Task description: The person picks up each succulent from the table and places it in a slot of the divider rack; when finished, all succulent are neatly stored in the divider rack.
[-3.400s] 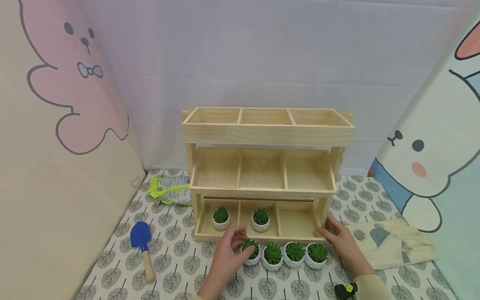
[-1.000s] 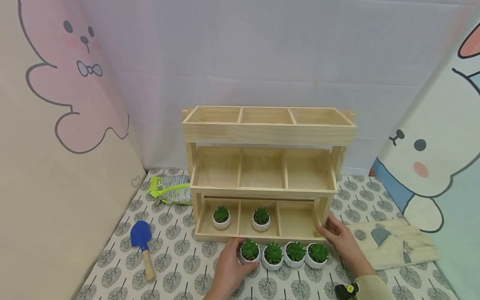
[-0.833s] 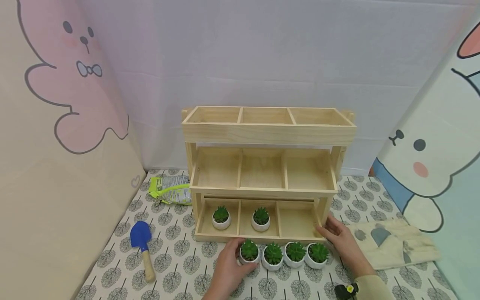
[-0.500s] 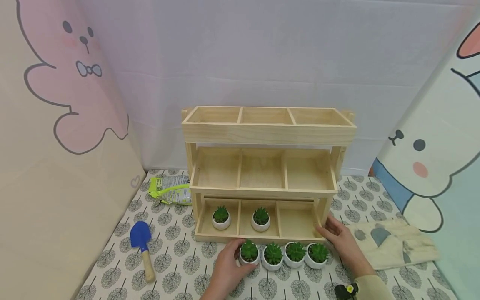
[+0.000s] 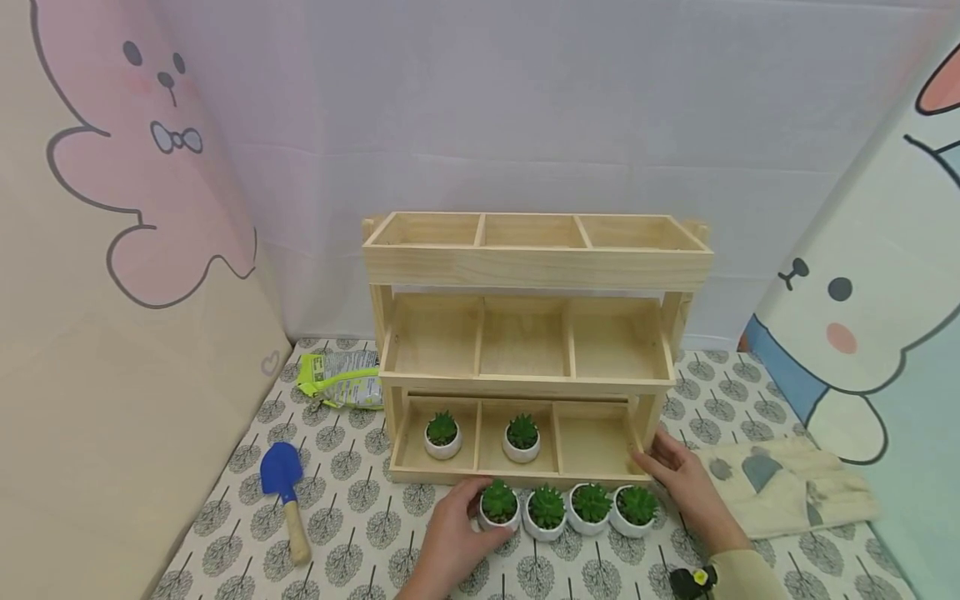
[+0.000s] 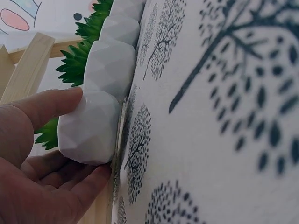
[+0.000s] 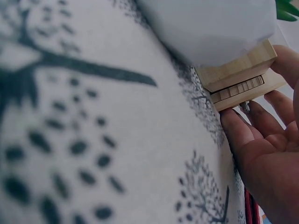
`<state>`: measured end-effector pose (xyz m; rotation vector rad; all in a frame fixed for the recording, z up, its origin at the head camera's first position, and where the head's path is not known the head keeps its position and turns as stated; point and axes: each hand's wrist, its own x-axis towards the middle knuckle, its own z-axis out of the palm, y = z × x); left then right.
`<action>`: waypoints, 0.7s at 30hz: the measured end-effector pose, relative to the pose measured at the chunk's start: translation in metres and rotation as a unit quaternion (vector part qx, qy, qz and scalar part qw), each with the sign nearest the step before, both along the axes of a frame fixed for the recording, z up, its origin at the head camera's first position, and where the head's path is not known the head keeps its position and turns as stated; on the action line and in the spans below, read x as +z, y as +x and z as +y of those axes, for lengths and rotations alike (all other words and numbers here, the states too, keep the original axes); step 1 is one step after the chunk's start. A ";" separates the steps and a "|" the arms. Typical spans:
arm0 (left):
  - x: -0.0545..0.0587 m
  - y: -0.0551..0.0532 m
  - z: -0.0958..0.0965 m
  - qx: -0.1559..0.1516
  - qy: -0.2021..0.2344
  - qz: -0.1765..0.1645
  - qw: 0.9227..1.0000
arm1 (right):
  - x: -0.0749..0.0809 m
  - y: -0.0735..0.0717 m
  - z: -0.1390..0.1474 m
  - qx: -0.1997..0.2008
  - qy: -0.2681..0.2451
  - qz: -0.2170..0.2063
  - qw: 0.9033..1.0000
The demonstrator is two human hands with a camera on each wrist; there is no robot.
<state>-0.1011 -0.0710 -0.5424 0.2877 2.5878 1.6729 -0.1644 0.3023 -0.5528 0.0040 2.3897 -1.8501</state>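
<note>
My left hand [image 5: 455, 536] curls round the leftmost potted succulent [image 5: 498, 502] of a row in front of the wooden shelf [image 5: 536, 271]. Seen from the left wrist, the thumb lies at the rim of its white faceted pot [image 6: 88, 128] and the fingers are behind and under it, close to the tablecloth. My right hand [image 5: 686, 483] grips the shelf's lower right corner, thumb on the front and fingers round the outer side. Two potted succulents stand in the bottom tier, one in the left compartment [image 5: 442, 436], one in the middle [image 5: 522, 439].
Three more potted succulents [image 5: 546, 510] continue the row rightward, close together. A blue trowel [image 5: 282, 475] with a wooden handle lies at left, a green-and-grey bag [image 5: 345, 382] behind it. Pale gloves [image 5: 780, 487] lie right of my right hand.
My left hand has gone from reaching over the leftmost pot, with fingers spread, to holding round it. Over the last second it stays almost still. My right hand keeps its grip on the shelf.
</note>
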 end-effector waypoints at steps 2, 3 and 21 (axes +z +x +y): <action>0.001 0.000 0.000 -0.002 0.011 -0.004 1.000 | 0.000 0.000 0.000 -0.001 0.001 -0.001 1.000; 0.002 0.000 -0.001 -0.004 0.017 -0.005 1.000 | 0.000 0.000 0.000 -0.001 0.001 -0.001 1.000; 0.016 -0.001 -0.004 0.005 -0.001 0.027 1.000 | -0.003 -0.002 0.002 0.002 -0.004 0.001 1.000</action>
